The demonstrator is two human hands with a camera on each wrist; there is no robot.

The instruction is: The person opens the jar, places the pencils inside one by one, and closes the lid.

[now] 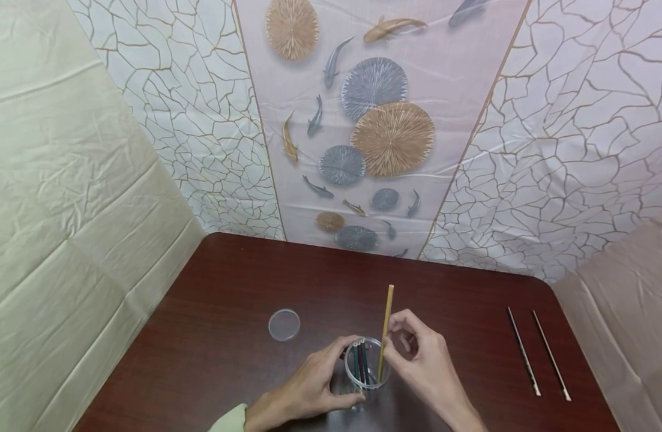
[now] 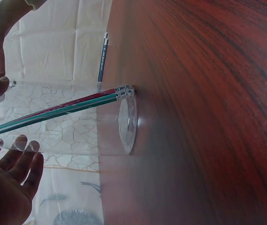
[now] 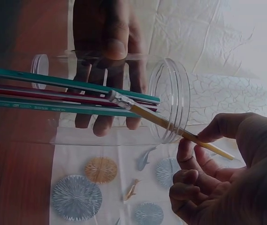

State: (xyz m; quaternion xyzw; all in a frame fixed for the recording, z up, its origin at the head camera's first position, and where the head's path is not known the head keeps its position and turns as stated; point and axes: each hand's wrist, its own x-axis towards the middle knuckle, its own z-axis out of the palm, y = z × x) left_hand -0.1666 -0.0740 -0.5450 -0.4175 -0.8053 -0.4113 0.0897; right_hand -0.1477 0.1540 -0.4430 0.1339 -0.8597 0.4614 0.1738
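My left hand grips a clear plastic jar around its side, thumb at the near side. The jar stands upright on the table; its base shows in the left wrist view. Inside lean green pencils and a dark red pencil, their eraser ends down. My right hand pinches a yellow pencil between thumb and fingers at the jar's mouth. In the right wrist view the pencil's eraser end is inside the jar, tilted, while its other end sticks out above the rim.
A round clear lid lies on the dark red-brown table, left of the jar. Two pencils, one dark and another beside it, lie near the right edge. Patterned cloth hangs behind the table.
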